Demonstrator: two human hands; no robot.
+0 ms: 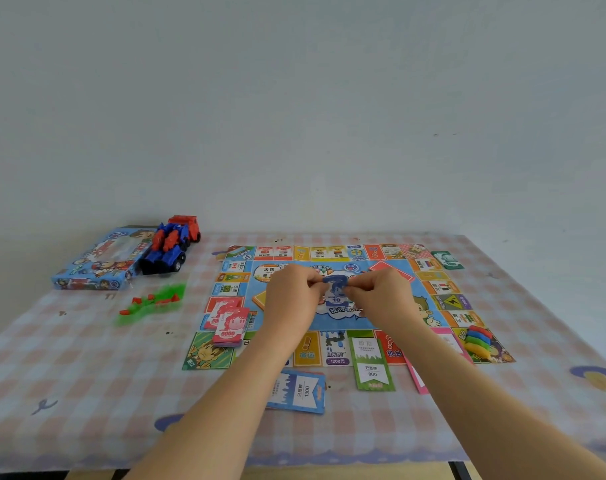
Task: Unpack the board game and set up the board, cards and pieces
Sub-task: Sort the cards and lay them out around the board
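Between left hand point(294, 294) and right hand point(381, 294), blue notes point(335, 285) are pinched at either end, probably to square the stack for banking. Beneath both lies the board point(443, 299); red notes point(229, 327) sit left of the left hand.

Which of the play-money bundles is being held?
The blue notes marked 10, pinched by the left hand and right hand over the board. The pink notes and green notes lie untouched.
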